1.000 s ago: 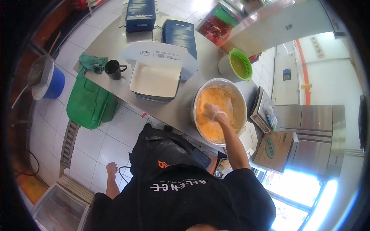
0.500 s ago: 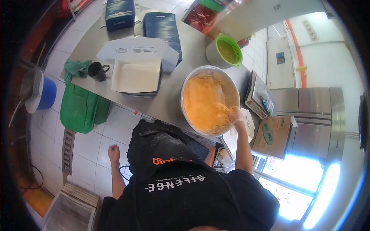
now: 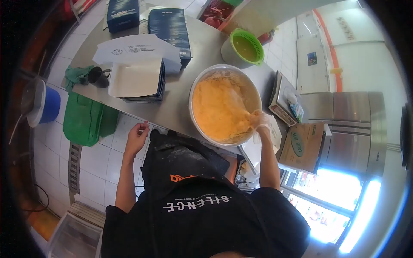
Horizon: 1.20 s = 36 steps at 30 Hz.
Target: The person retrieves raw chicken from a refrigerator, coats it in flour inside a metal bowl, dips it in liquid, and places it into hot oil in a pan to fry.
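Note:
A large round metal bowl (image 3: 194, 124) of orange, powdery mixture (image 3: 219, 107) stands at the steel table's front edge. At the bowl's right rim is my right hand (image 3: 260, 122), in a clear glove, its fingers closed on some of the orange mixture. My left hand (image 3: 137, 134) hangs in front of the table edge, left of the bowl, with fingers curled and partly apart and nothing visible in them. A metal handle (image 3: 248, 160) slants below the bowl's right side.
Open paper boxes (image 3: 135, 79) are stacked left of the bowl, near a black mug (image 3: 98, 77) and green cloth (image 3: 77, 76). Blue boxes (image 3: 170, 32) and a pot with a green strainer (image 3: 247, 46) stand behind. A scale (image 3: 286, 96) and carton (image 3: 303, 146) are right.
My right hand has moved from the bowl's middle to its right rim. My left hand has risen toward the table edge and its fingers have loosened. The view has shifted.

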{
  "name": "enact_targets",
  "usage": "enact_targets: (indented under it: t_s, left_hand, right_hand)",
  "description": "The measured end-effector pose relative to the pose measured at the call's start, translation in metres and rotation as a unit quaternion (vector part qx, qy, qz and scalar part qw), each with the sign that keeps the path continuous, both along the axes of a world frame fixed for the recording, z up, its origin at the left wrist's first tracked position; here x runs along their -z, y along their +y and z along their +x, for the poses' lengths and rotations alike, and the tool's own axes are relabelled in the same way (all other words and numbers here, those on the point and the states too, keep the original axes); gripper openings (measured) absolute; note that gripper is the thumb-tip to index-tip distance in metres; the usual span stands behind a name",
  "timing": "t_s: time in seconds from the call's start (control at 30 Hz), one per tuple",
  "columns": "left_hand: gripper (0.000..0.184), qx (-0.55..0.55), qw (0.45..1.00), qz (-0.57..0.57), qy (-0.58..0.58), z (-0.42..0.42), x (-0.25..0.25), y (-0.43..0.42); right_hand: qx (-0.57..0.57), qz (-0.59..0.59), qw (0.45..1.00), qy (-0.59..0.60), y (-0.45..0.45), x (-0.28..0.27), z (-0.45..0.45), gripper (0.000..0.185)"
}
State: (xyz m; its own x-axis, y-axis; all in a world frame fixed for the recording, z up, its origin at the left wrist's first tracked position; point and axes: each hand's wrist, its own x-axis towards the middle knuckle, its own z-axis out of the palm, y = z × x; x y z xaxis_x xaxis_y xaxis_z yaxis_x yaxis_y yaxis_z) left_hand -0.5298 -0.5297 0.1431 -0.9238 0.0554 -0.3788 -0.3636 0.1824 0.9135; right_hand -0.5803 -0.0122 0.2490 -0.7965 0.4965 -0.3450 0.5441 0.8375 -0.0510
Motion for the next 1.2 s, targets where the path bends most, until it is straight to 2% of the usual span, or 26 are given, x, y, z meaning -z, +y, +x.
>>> enact_targets:
  t_s: [0.03,0.1,0.13,0.2,0.23,0.3,0.4,0.43,0.47,0.5,0.53,0.6,0.73,0.8,0.87,1.03,1.17,1.2]
  left_hand:
    - [0.023,0.002,0.999,-0.014,-0.029,0.009,0.009,-0.001]
    - [0.024,-0.001,0.998,-0.028,-0.061,0.032,0.038,-0.009]
    - [0.024,-0.005,0.995,-0.029,-0.097,0.047,0.061,-0.014]
    - [0.025,-0.01,0.99,-0.03,-0.139,0.081,0.102,-0.027]
    - [0.025,-0.027,0.984,-0.038,-0.172,0.1,0.121,-0.034]
    - [0.024,-0.084,0.968,-0.045,-0.23,0.14,0.156,-0.047]
    - [0.025,-0.234,0.924,-0.038,-0.301,0.218,0.204,-0.063]
    - [0.025,-0.241,0.92,-0.035,-0.307,0.242,0.21,-0.063]
    - [0.021,-0.27,0.899,-0.031,-0.342,0.268,0.216,-0.065]
    - [0.017,-0.3,0.876,-0.026,-0.376,0.294,0.222,-0.067]
    - [0.016,-0.317,0.859,-0.025,-0.402,0.315,0.225,-0.069]
    - [0.013,-0.313,0.847,-0.019,-0.429,0.343,0.223,-0.064]
    - [0.011,-0.277,0.86,0.004,-0.428,0.362,0.228,-0.055]
    - [0.014,-0.315,0.848,0.015,-0.425,0.352,0.216,-0.043]
    - [0.021,-0.313,0.88,-0.014,-0.356,0.338,0.214,-0.037]
    - [0.029,-0.309,0.903,-0.007,-0.298,0.287,0.189,-0.027]
    - [0.03,-0.308,0.912,-0.006,-0.269,0.276,0.189,-0.023]
    - [0.03,-0.309,0.913,-0.009,-0.266,0.276,0.191,-0.023]
  right_hand:
    - [-0.004,0.003,1.0,-0.001,0.007,0.006,-0.001,0.03]
    - [-0.064,0.047,0.994,0.071,0.015,0.019,-0.001,0.03]
    - [-0.067,0.045,0.994,0.068,0.005,0.004,-0.003,0.03]
    - [-0.001,-0.145,0.982,0.118,-0.023,-0.045,-0.003,0.027]
    - [-0.003,-0.145,0.983,0.115,-0.024,-0.05,-0.001,0.027]
    - [0.063,-0.284,0.946,0.144,-0.024,-0.054,0.001,0.022]
    - [0.049,-0.262,0.958,0.109,0.005,-0.02,0.009,0.022]
    - [0.02,-0.179,0.982,0.05,0.013,-0.007,0.007,0.03]
    - [0.015,-0.178,0.983,0.042,0.019,0.007,0.006,0.03]
    - [-0.051,-0.048,0.998,-0.008,0.024,0.021,0.005,0.031]
    - [-0.115,0.083,0.988,-0.058,0.027,0.032,0.005,0.033]
    - [-0.132,0.085,0.984,-0.089,0.023,0.023,0.002,0.031]
    - [-0.164,0.1,0.975,-0.115,0.02,0.01,0.0,0.027]
    - [-0.158,0.108,0.976,-0.1,0.019,0.01,0.001,0.026]
    - [-0.148,0.108,0.98,-0.075,0.015,0.013,0.002,0.026]
    - [-0.135,0.064,0.989,0.012,-0.006,0.007,0.004,0.024]
    - [-0.181,0.011,0.981,0.073,-0.025,-0.003,0.005,0.018]
    - [-0.237,-0.013,0.967,0.096,-0.029,0.001,0.003,0.017]
